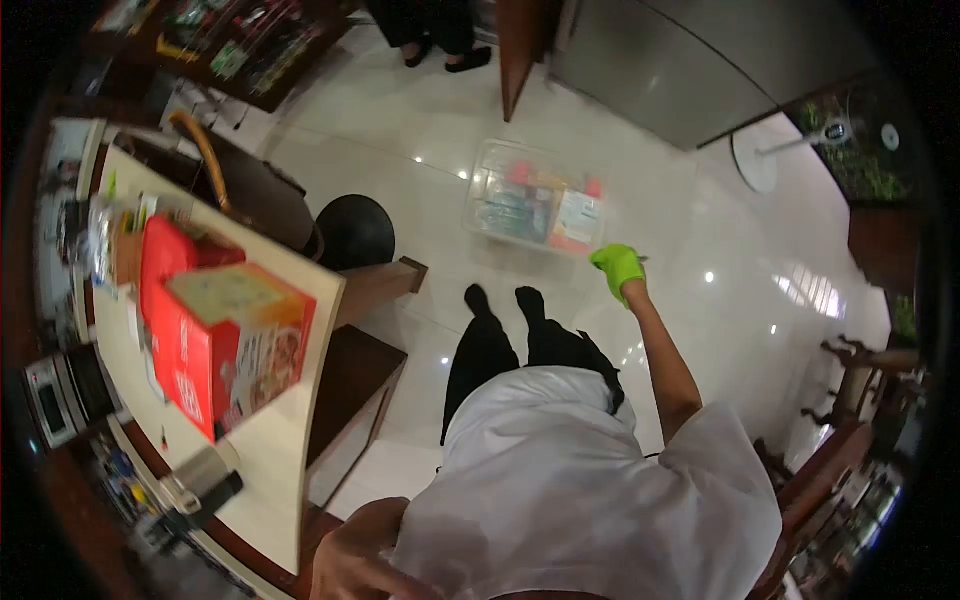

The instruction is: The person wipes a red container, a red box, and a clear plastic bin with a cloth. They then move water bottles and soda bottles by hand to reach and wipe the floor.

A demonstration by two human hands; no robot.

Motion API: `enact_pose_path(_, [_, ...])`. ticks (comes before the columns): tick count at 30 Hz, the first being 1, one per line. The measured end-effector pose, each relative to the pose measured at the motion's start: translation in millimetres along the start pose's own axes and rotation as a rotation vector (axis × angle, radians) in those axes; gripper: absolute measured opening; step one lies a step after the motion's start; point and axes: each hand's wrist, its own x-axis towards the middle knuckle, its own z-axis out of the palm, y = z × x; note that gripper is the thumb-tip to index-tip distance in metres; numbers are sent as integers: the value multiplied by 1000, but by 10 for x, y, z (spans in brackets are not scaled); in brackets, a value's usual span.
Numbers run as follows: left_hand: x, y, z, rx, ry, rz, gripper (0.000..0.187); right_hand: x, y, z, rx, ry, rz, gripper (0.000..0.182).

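A bright green covering, a glove or a cloth, hides most of my right hand [619, 270], which is stretched out to the right at low height. It looks closed, and a small grey tip sticks out past the green at its right side; I cannot make out what it is. Just beyond it, on the floor, sits a clear plastic box [480, 225] with red, white and bluish packages inside. At the lower left, my bent left arm [362, 552] is close to my body, blurred and cut by the frame edge, so its fingers cannot be read.
A cream counter [270, 500] at left bears a red food carton [195, 365] and a metal cylinder [200, 480]. Below it are a black round seat [355, 232] and a wooden post. A grey cabinet [650, 70] and a white round base [752, 165] stand ahead. Another person's feet [465, 60] show at top.
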Motion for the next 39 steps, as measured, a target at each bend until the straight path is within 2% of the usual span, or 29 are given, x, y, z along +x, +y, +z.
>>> enact_pose_path(1, [-16,-113,-161,-18,57,104,31,-78,20,263,27,-19,22,26])
enact_pose_path(3, [254,-470,-647,-455,-278,-568,29,-177,25,636,1694,685,427,26])
enact_pose_path(4, [-18,-696,-829,-311,-43,-759,25,-132,8,441,1449,687,392,31])
enact_pose_path(5, [-292,-921,-1011,-201,210,-946,25,27,24,499,1441,696,407,31])
enact_pose_path(6, [-634,-1145,-1243,188,466,-1288,28,262,134,588,1205,700,389,36])
enact_pose_path(7, [-1009,-1773,-1661,444,281,-1328,29,501,221,728,971,689,367,41])
enact_pose_path(8, [-1615,-2253,-2038,733,298,-1443,33,736,258,792,958,689,372,41])
enact_pose_path(9, [-2320,-2665,-2459,999,179,-1387,45,1014,305,771,894,658,412,42])
enact_pose_path(10, [-2973,-3036,-2861,992,177,-1373,45,1336,378,860,831,631,454,44])
enact_pose_path(11, [-3566,-3364,-3259,1386,-26,-1256,52,1712,490,1113,827,645,460,44])
enact_pose_path(12, [-3951,-3603,-3567,1759,-244,-1096,59,2065,590,1408,713,799,521,48])
enact_pose_path(13, [-4068,-3799,-3729,1746,-251,-1095,59,2330,613,1594,587,942,578,51])
enact_pose_path(15, [-4203,-4053,-3990,1294,125,-1641,67,2907,183,1773,355,1072,556,58])
enact_pose_path(16, [-4257,-4050,-4049,1285,113,-1555,66,3117,-188,1553,389,1154,430,54])
enact_pose_path(17, [-4264,-4009,-4065,1277,101,-1466,65,3361,-487,1402,638,1003,330,51])
enact_pose_path(18, [-4206,-4013,-4056,1317,73,-1509,63,3614,-717,1392,377,893,116,55])
enact_pose_path(19, [-4171,-4020,-4035,1359,48,-1546,61,3735,-894,1267,292,884,-46,57])
enact_pose_path(22, [-4145,-4074,-3926,1468,81,-1452,54,3700,-845,1070,279,894,-112,56])
enact_pose_path(24, [-4205,-4077,-3975,1384,109,-1410,53,3466,-449,1184,323,759,-323,58])
enact_pose_path(25, [-4208,-4059,-4003,1306,139,-1386,52,3318,-144,1434,381,944,-274,54])
enact_pose_path(27, [-4160,-4034,-4048,1234,150,-1418,51,2771,469,1591,269,878,102,54])
enact_pose_path(29, [-4184,-4036,-4113,1039,159,-1362,51,2375,696,1626,185,811,278,56])
enact_pose_path(30, [-4247,-4026,-4147,1047,179,-1357,51,2341,667,1684,121,810,356,57])
enact_pose_path(33, [-4311,-4108,-4255,1055,228,-1348,49,2818,344,1788,40,954,226,62])
enact_pose_path(34, [-4241,-4080,-4226,1050,195,-1378,47,3086,33,1637,212,1002,123,65])
enact_pose_path(36, [-4208,-4074,-4145,1022,134,-1420,45,3561,-491,1383,226,979,-167,58])
enact_pose_path(37, [-4216,-4061,-4134,890,313,-1391,43,3829,-740,1274,338,1024,-315,52])
enact_pose_path(38, [-4211,-4065,-4131,760,491,-1350,41,3954,-949,1143,295,1043,-310,49])
enact_pose_path(39, [-4209,-4087,-4133,753,482,-1344,41,4020,-1030,1022,251,1064,-313,47])
